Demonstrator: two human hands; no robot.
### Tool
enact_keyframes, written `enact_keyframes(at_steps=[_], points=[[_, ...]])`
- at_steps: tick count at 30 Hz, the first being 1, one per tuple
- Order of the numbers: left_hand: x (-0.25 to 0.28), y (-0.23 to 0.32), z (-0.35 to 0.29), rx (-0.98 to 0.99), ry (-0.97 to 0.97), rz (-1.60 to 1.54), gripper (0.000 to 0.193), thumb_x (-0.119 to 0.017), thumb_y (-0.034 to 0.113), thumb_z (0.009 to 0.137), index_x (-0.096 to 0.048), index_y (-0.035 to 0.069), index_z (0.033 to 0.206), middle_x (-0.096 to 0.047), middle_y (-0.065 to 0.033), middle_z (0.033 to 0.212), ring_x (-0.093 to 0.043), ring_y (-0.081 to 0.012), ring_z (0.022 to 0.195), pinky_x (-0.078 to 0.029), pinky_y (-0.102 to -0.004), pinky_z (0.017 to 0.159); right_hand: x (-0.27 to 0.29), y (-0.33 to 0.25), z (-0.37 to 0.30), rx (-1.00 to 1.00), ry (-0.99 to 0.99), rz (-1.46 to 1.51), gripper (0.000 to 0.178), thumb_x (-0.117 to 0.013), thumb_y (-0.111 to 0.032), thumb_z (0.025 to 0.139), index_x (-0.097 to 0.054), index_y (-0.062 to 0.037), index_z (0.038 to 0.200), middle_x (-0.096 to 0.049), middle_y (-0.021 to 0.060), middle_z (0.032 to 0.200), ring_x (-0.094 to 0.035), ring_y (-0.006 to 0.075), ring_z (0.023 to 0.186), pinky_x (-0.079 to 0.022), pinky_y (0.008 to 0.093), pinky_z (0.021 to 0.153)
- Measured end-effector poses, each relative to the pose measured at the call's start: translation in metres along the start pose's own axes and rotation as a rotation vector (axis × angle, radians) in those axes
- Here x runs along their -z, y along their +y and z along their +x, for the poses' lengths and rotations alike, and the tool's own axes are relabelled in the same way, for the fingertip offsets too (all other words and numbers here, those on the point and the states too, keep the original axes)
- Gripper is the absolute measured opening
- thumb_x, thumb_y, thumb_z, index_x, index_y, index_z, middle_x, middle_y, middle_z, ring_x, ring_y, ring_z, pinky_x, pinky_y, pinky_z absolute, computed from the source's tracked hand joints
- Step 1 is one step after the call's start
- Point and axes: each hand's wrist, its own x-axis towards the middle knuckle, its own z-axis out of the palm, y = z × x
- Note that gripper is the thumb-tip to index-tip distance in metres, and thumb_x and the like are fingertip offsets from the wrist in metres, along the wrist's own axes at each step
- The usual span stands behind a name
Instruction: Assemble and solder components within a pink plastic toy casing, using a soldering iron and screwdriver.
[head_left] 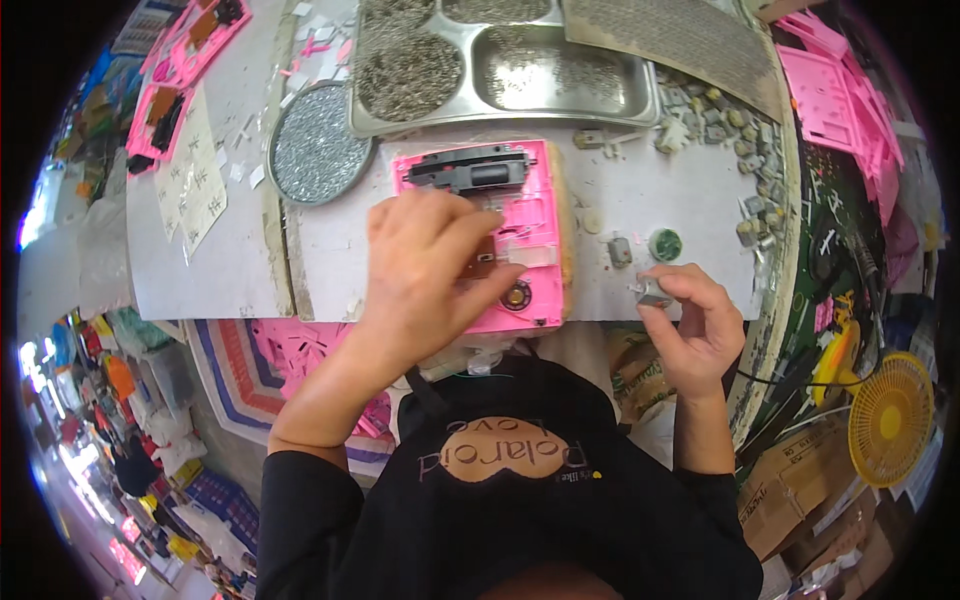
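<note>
A pink plastic housing (pixel 541 212) lies on the table in front of me, with a black mechanism (pixel 488 174) across its far end and a small round speaker (pixel 516 295) near its close end. My left hand (pixel 425 262) is over the housing's left side, thumb and fingers apart. It partly covers a brown circuit board (pixel 482 262); whether the fingertips touch the board is hard to tell. My right hand (pixel 694 330), at the table's near edge, pinches a small silvery motor (pixel 654 293) between thumb and fingers. Another small motor (pixel 620 252) rests close by, beside a round green-topped piece (pixel 665 245).
A metal compartment tray (pixel 470 122) full of small screws stands at the back, beside a round dish (pixel 283 190) of tiny metal parts. Several motors (pixel 752 150) are heaped along the right. Pink casings (pixel 822 95) pile up beyond, above a yellow fan (pixel 890 420).
</note>
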Motion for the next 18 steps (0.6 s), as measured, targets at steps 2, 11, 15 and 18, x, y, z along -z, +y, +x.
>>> enact_keyframes(at_steps=[2,11,15,18], points=[[-0.010,0.004,0.001,-0.004,-0.014,0.012,0.039,-0.086,0.028,0.072,-0.073,0.011,0.105,-0.060,-0.0024,0.094,-0.057,-0.0250,0.092,-0.037,-0.0415,0.087,-0.007,0.001,0.004,-0.046,0.003,0.020,0.034,-0.076,0.010,0.083,-0.063,0.0041,0.114,-0.072,0.0195,0.109,-0.070,0.0244,0.097,-0.055,0.0344,0.086],[-0.010,-0.003,-0.020,-0.133,-0.035,-0.059,0.022,-0.081,0.012,0.073,-0.072,0.013,0.093,-0.060,0.0005,0.089,-0.057,-0.0227,0.087,-0.041,-0.0402,0.083,-0.037,0.000,0.068,0.094,-0.253,-0.372,0.032,-0.080,-0.007,0.078,-0.070,-0.0063,0.108,-0.069,0.0115,0.125,-0.057,0.0362,0.121,-0.047,0.0454,0.102],[-0.002,-0.008,-0.034,-0.081,-0.060,-0.125,0.025,-0.082,0.012,0.072,-0.071,0.011,0.095,-0.061,-0.0041,0.100,-0.058,-0.0248,0.095,-0.040,-0.0408,0.088,-0.056,0.015,0.085,0.181,-0.296,-0.502,0.028,-0.081,-0.013,0.076,-0.072,-0.0097,0.102,-0.061,0.0100,0.136,-0.046,0.0376,0.126,-0.039,0.0474,0.106],[0.005,-0.012,-0.027,0.049,0.129,-0.170,0.027,-0.082,0.015,0.072,-0.070,0.010,0.096,-0.061,-0.0086,0.110,-0.058,-0.0268,0.102,-0.039,-0.0435,0.091,-0.061,0.020,0.088,0.157,-0.286,-0.552,0.027,-0.082,-0.013,0.075,-0.073,-0.0107,0.101,-0.060,0.0097,0.137,-0.045,0.0377,0.127,-0.039,0.0472,0.106]])
